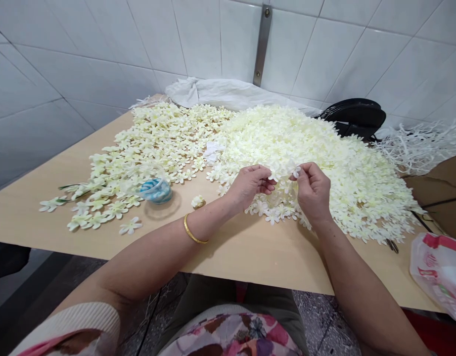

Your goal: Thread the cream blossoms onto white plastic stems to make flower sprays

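Both of my hands are raised over the front of a large heap of pale cream artificial flowers (287, 133). My left hand (252, 185), with a gold bangle on its wrist, pinches a small white flower (273, 175) between thumb and fingers. Just to its right, my right hand (312, 190) has thumb and forefinger closed on another white flower (296, 172). Flowers behind the fingertips are the same colour, so the edges of the held ones are hard to separate. A flatter spread of cream flowers (157, 143) covers the table's left part.
A clear round container with blue and white contents (156, 191) stands on the table (231, 252), left of a small flower cluster (198, 201). A black object (354, 117), white strands (421, 146), a cardboard box (441, 193) and a plastic bag (439, 272) are at the right.
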`<state>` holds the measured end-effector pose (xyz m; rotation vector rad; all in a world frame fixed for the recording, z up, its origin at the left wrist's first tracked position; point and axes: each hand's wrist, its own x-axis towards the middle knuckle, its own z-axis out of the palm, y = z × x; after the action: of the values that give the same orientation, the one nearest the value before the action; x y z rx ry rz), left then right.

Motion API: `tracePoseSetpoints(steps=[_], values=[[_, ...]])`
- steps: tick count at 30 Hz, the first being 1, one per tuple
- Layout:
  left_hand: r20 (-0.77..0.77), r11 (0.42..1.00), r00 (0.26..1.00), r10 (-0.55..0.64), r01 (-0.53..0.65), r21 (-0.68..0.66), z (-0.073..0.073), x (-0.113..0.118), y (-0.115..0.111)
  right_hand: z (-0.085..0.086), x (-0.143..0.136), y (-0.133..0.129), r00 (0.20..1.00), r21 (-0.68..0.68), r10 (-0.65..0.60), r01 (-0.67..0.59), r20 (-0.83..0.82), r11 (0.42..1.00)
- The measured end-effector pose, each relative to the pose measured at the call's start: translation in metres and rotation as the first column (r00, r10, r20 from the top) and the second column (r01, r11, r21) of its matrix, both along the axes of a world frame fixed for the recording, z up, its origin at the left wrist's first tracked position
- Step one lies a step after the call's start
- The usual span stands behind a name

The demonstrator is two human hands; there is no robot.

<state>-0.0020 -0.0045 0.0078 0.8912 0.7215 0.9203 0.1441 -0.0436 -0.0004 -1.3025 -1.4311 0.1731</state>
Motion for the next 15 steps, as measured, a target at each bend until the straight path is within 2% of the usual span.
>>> tracePoseSetpoints(steps=[2, 4, 8, 11, 13, 15], values=[[-0.028, 0.999, 0.999, 0.032, -0.032, -0.012, 0.0004, -0.0001, 0.0008, 0.0002, 0.0042, 0.0020, 0.997, 0.032, -0.077, 0.077, -0.003, 0.997], [-0.034, 0.999, 0.999, 0.032, -0.032, -0.005, 0.0011, -0.0003, 0.0006, -0.0004, 0.0076, 0.0043, 0.997, 0.037, -0.057, 0.059, -0.051, 0.998], [-0.037, 0.999, 0.999, 0.011, -0.010, 0.030, 0.0027, -0.0008, -0.0019, -0.0030, 0.0106, 0.0082, 0.948, 0.019, 0.178, -0.179, -0.265, 0.984], [-0.043, 0.999, 0.999, 0.012, -0.010, 0.041, 0.0033, -0.0007, -0.0030, -0.0032, 0.0107, 0.0085, 0.896, -0.001, 0.300, -0.318, -0.328, 0.948], [-0.046, 0.999, 0.999, 0.015, -0.013, 0.040, 0.0033, -0.0004, -0.0030, -0.0017, 0.0097, 0.0069, 0.917, -0.015, 0.285, -0.301, -0.279, 0.953], [-0.046, 0.999, 0.999, 0.021, -0.019, 0.037, 0.0029, 0.0000, -0.0025, 0.0005, 0.0076, 0.0045, 0.975, -0.004, 0.177, -0.179, -0.136, 0.984]])
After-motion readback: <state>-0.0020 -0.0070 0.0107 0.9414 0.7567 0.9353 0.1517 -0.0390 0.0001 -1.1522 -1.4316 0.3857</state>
